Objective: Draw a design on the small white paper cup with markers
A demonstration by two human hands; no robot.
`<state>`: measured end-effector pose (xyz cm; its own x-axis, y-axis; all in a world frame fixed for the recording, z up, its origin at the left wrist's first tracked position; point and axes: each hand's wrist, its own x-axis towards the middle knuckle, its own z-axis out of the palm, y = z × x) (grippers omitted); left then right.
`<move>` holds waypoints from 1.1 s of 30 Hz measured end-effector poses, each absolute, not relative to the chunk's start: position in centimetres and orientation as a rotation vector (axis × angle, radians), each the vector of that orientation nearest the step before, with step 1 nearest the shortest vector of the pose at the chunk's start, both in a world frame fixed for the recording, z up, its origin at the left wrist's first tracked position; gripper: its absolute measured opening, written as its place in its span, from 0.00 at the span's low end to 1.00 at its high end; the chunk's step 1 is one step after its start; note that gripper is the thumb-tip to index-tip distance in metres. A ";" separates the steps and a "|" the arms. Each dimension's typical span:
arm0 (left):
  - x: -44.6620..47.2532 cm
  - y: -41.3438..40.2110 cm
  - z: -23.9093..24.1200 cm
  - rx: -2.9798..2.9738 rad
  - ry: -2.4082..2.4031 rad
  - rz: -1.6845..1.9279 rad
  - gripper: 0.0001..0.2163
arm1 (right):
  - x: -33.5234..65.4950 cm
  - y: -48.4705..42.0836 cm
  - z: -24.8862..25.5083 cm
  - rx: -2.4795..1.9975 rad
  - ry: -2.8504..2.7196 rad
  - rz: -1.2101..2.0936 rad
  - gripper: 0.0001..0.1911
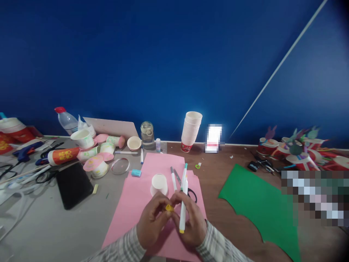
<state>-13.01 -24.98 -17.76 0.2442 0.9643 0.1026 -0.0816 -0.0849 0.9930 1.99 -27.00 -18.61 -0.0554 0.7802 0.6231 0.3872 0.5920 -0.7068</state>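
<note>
My left hand (152,218) is closed, its thumb and fingertips pinching a small yellow piece (169,207), possibly a marker cap. My right hand (192,222) is closed around a white marker (183,213) with a yellow end pointing down towards me. Its fingertips meet the left ones at the yellow piece. Just beyond my hands an upturned white paper cup (159,183) stands on pink paper (131,203). Beside it lie a grey-capped marker (173,178), a green-capped marker (185,168) and scissors (192,195) with black handles, partly hidden by my right hand.
A tilted stack of paper cups (191,131) and a glass jar (147,136) stand near the blue wall. Green paper (259,203) lies at right, below several decorated cups (296,153). At left are a black tablet-like slab (74,185), painted cups (95,165) and a tape roll (120,166).
</note>
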 end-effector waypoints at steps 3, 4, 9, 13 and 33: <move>-12.9 -25.2 -17.6 1.260 0.937 1.074 0.07 | 2.8 -26.7 -17.8 -0.923 -1.454 0.600 0.24; -12.9 -25.2 -17.7 1.234 0.933 1.021 0.07 | 3.1 -26.4 -17.7 -0.898 -1.348 0.680 0.21; -12.9 -24.9 -18.7 1.271 0.904 0.835 0.07 | 4.1 -25.2 -17.5 -0.874 -0.915 1.025 0.22; -13.0 -24.6 -19.1 1.284 0.920 0.847 0.10 | 3.7 -24.8 -17.4 -0.933 -0.785 1.099 0.26; -12.9 -24.6 -18.9 1.306 0.982 0.762 0.09 | 2.4 -25.1 -17.3 -1.086 -0.932 1.155 0.25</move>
